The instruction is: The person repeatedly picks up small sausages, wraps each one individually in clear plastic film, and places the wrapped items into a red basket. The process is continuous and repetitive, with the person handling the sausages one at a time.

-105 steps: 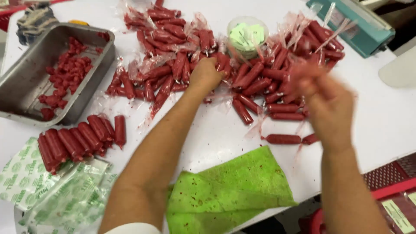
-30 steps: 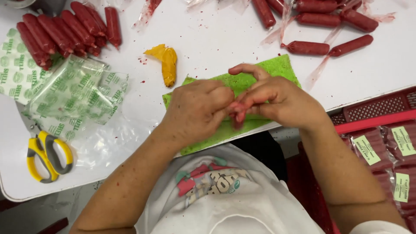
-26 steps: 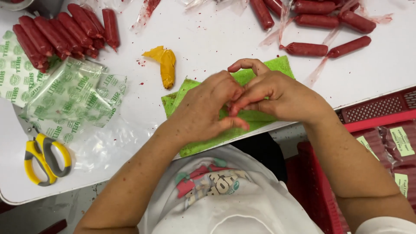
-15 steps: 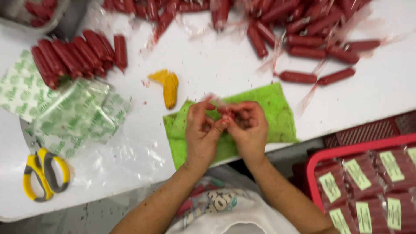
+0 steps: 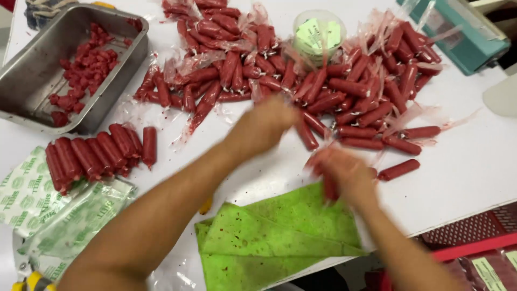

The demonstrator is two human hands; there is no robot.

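My left hand (image 5: 267, 125) reaches out over the white table to the near edge of a big pile of red sausages in clear wrappers (image 5: 344, 86). It is blurred by motion, so its grip is unclear. My right hand (image 5: 344, 171) hovers just past the far edge of a green cloth (image 5: 280, 237) and seems closed on a red sausage (image 5: 329, 188) that hangs below the fingers. A loose wrapped sausage (image 5: 398, 169) lies to the right of that hand.
A metal tray (image 5: 134, 59) with red scraps stands at the far left. A row of peeled sausages (image 5: 91, 156) lies in front of it, above printed green-and-white bags (image 5: 64, 226). There is a clear tub (image 5: 320, 35), a teal machine (image 5: 458, 32), and a red crate (image 5: 474, 248).
Both hands have left the green cloth, where they worked together on one sausage. The left hand has stretched forward to the pile, and the view has lifted toward the far table.
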